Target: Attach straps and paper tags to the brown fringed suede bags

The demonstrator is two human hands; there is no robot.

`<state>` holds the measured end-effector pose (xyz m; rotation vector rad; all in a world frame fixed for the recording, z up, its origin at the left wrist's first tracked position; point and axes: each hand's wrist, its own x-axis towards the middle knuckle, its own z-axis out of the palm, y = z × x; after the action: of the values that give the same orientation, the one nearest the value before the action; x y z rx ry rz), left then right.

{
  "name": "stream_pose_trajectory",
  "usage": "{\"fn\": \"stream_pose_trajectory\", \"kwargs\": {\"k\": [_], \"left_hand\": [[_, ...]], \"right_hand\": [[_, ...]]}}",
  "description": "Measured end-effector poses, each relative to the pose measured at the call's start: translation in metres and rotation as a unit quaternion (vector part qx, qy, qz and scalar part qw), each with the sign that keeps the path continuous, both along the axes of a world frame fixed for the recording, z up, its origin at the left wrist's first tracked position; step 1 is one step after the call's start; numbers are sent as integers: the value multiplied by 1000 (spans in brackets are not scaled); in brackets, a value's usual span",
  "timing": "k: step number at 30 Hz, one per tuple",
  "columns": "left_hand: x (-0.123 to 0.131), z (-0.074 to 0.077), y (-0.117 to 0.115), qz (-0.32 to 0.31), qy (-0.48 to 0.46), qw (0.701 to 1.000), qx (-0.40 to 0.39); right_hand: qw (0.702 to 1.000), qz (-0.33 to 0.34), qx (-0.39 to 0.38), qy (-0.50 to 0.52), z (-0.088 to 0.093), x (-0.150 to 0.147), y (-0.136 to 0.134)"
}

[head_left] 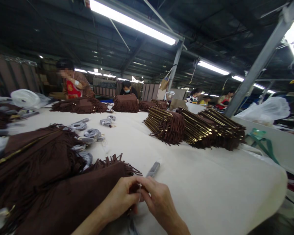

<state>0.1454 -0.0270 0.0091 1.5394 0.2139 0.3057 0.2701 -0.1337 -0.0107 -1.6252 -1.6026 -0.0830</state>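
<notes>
My left hand (120, 198) and my right hand (159, 197) meet at the front of the table, fingertips pinched together. Between them a thin white string (139, 192) hangs down, and both hands seem closed on it. A grey plastic-wrapped strap (153, 169) shows just beyond my fingers; its link to the string is hidden. Beside my left hand lies a brown fringed bag (88, 186), its fringe pointing away from me. Another brown fringed bag with a gold-coloured edge (36, 147) rests further left.
Coiled, plastic-wrapped straps (92, 133) lie scattered left of centre. Stacks of brown fringed pieces with gold bars (196, 127) stand at the right on the white table (210, 182). A co-worker in a red apron (73, 88) is across the table. A metal post (254, 65) rises at right.
</notes>
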Motion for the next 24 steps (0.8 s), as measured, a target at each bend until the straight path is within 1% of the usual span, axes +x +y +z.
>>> {"fn": "stream_pose_trajectory", "kwargs": {"k": [2, 4, 5, 7, 8, 9, 11, 13, 14, 17, 19, 20, 22, 23, 24], "left_hand": [[1, 0, -1, -3, 10, 1000, 12], [3, -2, 1, -3, 23, 1000, -8], [3, -4, 3, 12, 28, 999, -31], [3, -8, 10, 62, 40, 993, -94], [2, -10, 15, 94, 42, 986, -133], [0, -11, 19, 128, 39, 976, -174], [-4, -9, 28, 196, 22, 949, -248], [-9, 1, 33, 241, -9, 928, -283], [-12, 9, 34, 244, -29, 928, -281], [-18, 40, 28, 202, -96, 948, -227], [-23, 54, 21, 182, -122, 960, -175], [-28, 57, 16, 175, -115, 969, -134], [-41, 54, 7, 153, -75, 985, -9], [-50, 48, 3, 144, -49, 986, 75], [-61, 42, 0, 128, -42, 978, 157]], "right_hand": [[999, 2, 40, -27, 4, -2, -1], [997, 7, 76, 12, 8, -1, -2], [995, 5, 93, 43, 9, 2, -3], [989, -15, 110, 96, 10, 10, -4], [989, -26, 99, 106, 10, 16, -5], [991, -31, 73, 105, 9, 21, -6], [996, 0, -20, 88, 6, 29, -8], [989, 52, -107, 86, 2, 30, -7], [984, 73, -129, 95, 0, 29, -7], [979, 95, -138, 117, -6, 21, -5], [980, 102, -135, 101, -11, 19, -6], [984, 98, -130, 78, -14, 19, -7], [993, 57, -101, 9, -21, 22, -4], [996, 6, -75, -41, -23, 23, 3], [994, -57, -51, -83, -25, 23, 13]]}}
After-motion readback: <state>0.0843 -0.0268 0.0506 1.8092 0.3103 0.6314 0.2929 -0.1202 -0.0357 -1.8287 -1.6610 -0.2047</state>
